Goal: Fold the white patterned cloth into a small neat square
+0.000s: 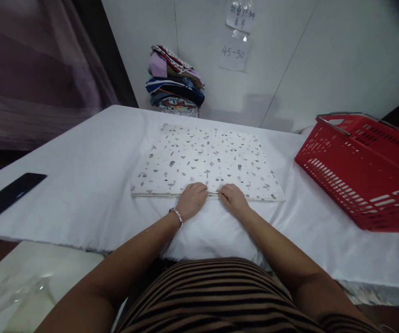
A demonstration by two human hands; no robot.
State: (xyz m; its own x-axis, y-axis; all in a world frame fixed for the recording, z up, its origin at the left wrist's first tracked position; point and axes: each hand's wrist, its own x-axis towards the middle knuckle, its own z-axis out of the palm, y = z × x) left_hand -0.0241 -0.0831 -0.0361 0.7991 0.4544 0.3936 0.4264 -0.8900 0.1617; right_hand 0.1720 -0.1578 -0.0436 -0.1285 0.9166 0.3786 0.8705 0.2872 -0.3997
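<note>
A white cloth [204,159] printed with small flamingos, palm trees and rainbows lies folded flat in a rectangle, with layered edges along its near side. At the middle of that near edge, my left hand [193,200] has its fingers closed on the cloth, palm down. A bracelet [176,215] circles my left wrist. Just to the right, my right hand [233,198] pinches the same edge, with a small gap between the two hands. The fingertips are partly hidden by the fold.
White fabric covers the table [91,171]. A red plastic basket [362,180] with metal handles stands at the right. A dark phone [10,194] lies at the left edge. Behind the table is a pile of folded fabrics [175,83] against the wall, near handwritten paper signs [234,53].
</note>
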